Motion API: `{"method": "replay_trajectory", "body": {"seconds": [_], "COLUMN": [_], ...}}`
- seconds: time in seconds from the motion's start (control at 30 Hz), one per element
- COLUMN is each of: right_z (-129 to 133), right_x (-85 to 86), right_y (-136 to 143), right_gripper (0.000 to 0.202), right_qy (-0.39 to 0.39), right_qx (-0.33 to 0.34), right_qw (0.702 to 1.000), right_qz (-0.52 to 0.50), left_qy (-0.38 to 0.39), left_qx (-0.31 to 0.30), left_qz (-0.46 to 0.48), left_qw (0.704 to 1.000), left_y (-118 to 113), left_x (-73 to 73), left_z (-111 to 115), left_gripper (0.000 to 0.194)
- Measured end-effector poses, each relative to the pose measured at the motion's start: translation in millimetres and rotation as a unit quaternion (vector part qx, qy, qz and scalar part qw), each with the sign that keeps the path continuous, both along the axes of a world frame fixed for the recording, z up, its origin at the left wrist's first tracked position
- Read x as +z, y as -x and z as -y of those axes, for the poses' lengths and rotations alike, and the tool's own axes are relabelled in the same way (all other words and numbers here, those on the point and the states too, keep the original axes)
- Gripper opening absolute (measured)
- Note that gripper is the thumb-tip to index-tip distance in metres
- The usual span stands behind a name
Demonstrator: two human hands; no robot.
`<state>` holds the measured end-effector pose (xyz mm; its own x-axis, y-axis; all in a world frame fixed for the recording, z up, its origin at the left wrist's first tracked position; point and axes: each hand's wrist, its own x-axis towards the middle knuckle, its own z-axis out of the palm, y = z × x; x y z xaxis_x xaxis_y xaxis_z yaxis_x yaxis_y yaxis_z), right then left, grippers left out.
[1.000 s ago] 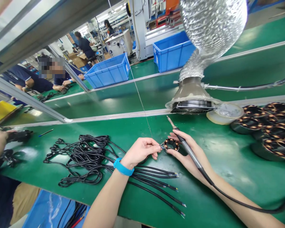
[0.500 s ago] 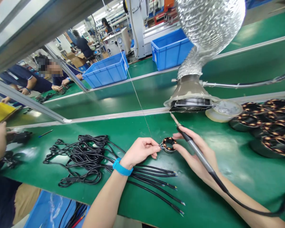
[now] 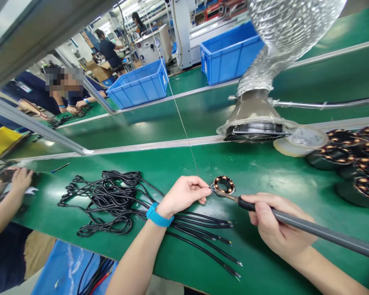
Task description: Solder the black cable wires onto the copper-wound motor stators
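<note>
A small round stator [image 3: 224,184] with copper coils lies on the green bench. My left hand [image 3: 184,194] pinches a thin solder wire [image 3: 184,131] that runs down from above, its end at the stator's left edge. My right hand [image 3: 275,227] grips a grey soldering iron [image 3: 295,223] like a pen, and its metal tip touches the stator's near edge beside the wire end. A blue band sits on my left wrist.
A bundle of black cables [image 3: 117,200] lies left of my hands, stripped ends pointing right. A fume hood on a foil duct [image 3: 255,123] hangs behind. Several stators [image 3: 350,159] and a tape roll [image 3: 298,141] sit at right. Another person's hand [image 3: 18,180] is at far left.
My right hand let go of the stator, swung the soldering iron down from upright, and brought its tip to the stator. My left hand stayed put with the wire.
</note>
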<state>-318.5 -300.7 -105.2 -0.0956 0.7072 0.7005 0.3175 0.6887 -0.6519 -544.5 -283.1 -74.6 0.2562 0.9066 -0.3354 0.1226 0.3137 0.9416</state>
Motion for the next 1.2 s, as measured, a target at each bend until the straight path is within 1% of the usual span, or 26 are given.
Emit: {"method": "replay_trajectory", "body": {"seconds": [0.17, 0.47, 0.73, 0.87, 1.07, 1.2], "right_z": [-1.8, -0.4, 1.1, 0.8, -0.4, -0.3], "right_x": [4.8, 4.1, -0.8, -1.0, 2.6, 7.3], "right_y": [3.2, 4.0, 0.3, 0.2, 0.9, 3.5], "right_gripper": [0.016, 0.015, 0.019, 0.019, 0.020, 0.017], "right_qy": [0.001, 0.007, 0.027, 0.022, -0.012, -0.023], "right_qx": [-0.005, -0.012, -0.034, -0.044, -0.008, -0.005], "right_qw": [1.000, 1.000, 0.998, 0.998, 1.000, 1.000], "right_qz": [0.022, 0.020, -0.043, -0.042, -0.011, 0.008], "left_qy": [-0.006, -0.012, -0.012, -0.011, -0.009, -0.009], "left_qx": [0.005, 0.003, 0.002, 0.004, 0.003, 0.006], "left_qz": [-0.010, -0.020, -0.022, -0.021, -0.022, -0.025], "left_qw": [1.000, 1.000, 1.000, 1.000, 1.000, 1.000], "left_y": [0.1, -1.0, -0.9, -1.0, -1.7, -2.4], "left_x": [-0.3, 1.9, 1.5, 0.9, 1.7, 2.7], "left_z": [0.0, 1.2, 1.4, 1.6, 1.3, 2.1], "left_gripper": [0.034, 0.031, 0.032, 0.033, 0.034, 0.035]}}
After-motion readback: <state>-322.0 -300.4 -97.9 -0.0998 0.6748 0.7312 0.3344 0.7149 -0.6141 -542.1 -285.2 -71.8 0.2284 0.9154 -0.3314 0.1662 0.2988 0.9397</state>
